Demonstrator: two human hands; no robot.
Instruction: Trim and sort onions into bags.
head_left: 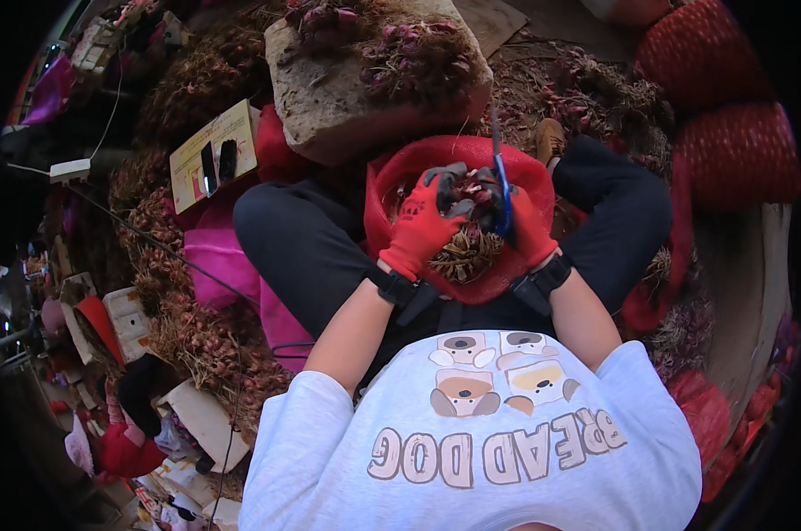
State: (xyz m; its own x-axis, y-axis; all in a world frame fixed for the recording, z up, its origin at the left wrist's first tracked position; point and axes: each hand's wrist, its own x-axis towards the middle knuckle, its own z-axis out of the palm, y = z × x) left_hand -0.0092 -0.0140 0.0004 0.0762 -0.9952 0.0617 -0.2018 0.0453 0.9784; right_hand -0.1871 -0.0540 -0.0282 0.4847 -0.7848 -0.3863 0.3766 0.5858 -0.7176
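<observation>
My left hand (pixel 427 217), in a red glove with dark fingertips, curls round a bunch of small red onions (pixel 471 190) that look like shallots. My right hand (pixel 526 217), gloved alike, presses against the bunch's other side. It also grips a blue-handled tool (pixel 504 190) with a thin dark blade pointing away from me; whether it is a knife or scissors I cannot tell. Both hands are above an open red mesh bag (pixel 387 181) between my legs. A bundle of dry stalks (pixel 465 254) shows below my hands, over the bag.
Beyond the bag, a pale block (pixel 316 97) carries more dried onion bunches (pixel 418 62). Onion heaps (pixel 183 327) spread at the left, near a cardboard box (pixel 214 159) with a phone (pixel 228 159) on it. A cable (pixel 153 234) crosses there. Filled red sacks (pixel 736 155) stand far right.
</observation>
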